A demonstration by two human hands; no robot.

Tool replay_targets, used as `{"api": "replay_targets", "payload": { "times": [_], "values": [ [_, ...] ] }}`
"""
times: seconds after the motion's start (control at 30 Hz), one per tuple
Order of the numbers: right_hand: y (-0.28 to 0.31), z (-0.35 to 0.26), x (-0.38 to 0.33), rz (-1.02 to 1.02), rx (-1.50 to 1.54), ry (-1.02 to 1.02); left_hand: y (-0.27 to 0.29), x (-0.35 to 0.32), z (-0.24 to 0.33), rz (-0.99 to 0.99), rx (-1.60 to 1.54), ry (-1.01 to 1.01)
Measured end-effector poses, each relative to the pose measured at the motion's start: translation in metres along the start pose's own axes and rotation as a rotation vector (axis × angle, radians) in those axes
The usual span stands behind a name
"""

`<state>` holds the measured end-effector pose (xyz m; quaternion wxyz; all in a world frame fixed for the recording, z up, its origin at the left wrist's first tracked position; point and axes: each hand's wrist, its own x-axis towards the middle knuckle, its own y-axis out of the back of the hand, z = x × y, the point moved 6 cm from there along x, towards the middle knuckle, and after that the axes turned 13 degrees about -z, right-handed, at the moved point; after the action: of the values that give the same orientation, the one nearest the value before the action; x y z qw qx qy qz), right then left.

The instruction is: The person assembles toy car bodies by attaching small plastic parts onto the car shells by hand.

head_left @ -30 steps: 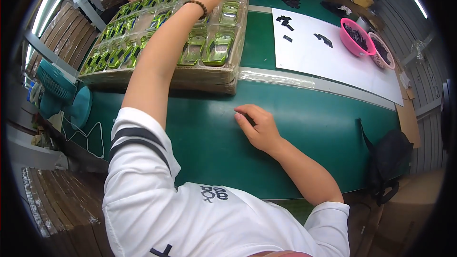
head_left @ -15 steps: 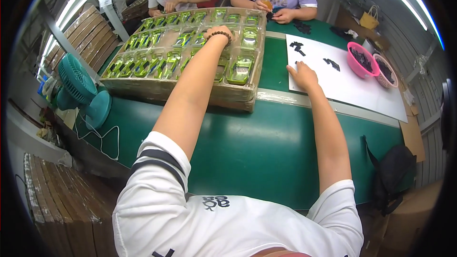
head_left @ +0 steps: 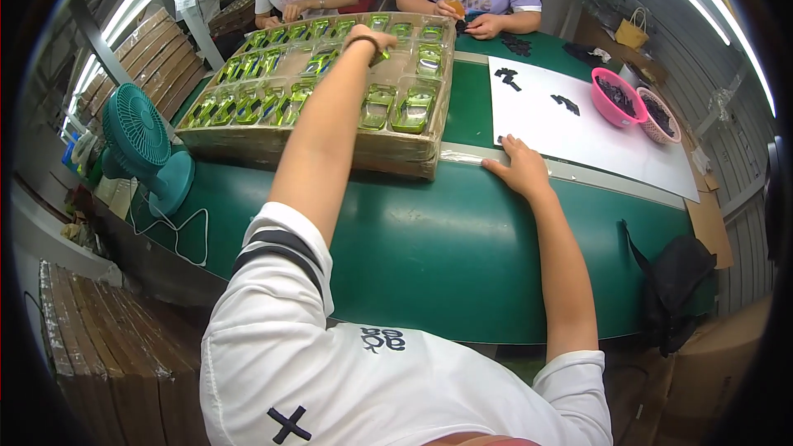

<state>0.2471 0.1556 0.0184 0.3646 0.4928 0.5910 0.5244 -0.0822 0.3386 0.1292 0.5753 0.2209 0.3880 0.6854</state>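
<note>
Just below our left hand (head_left: 368,36), we saw a shiny green piece (head_left: 382,55), mostly hidden; whether we gripped it, we could not tell. More glossy green shells (head_left: 413,111) sat in rows around that hand. A small black piece (head_left: 500,139) lay just beside our right hand (head_left: 525,168), at its fingertips.

The left hand (head_left: 370,36) of the person is over the box (head_left: 396,157) of green frames (head_left: 413,109); the right hand (head_left: 524,170) is at the edge of the white board (head_left: 603,144).
</note>
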Motion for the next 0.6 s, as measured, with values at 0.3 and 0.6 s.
{"api": "replay_targets", "payload": {
  "times": [0.3,0.6],
  "values": [
    [0.008,0.005,-0.039,-0.051,0.151,0.054,-0.012,-0.171,-0.015,-0.945,-1.679,-0.754],
    [0.010,-0.052,-0.087,-0.006,-0.155,0.231,-0.097,-0.320,-0.072,-0.839,-1.436,-0.661]
  ]
}}
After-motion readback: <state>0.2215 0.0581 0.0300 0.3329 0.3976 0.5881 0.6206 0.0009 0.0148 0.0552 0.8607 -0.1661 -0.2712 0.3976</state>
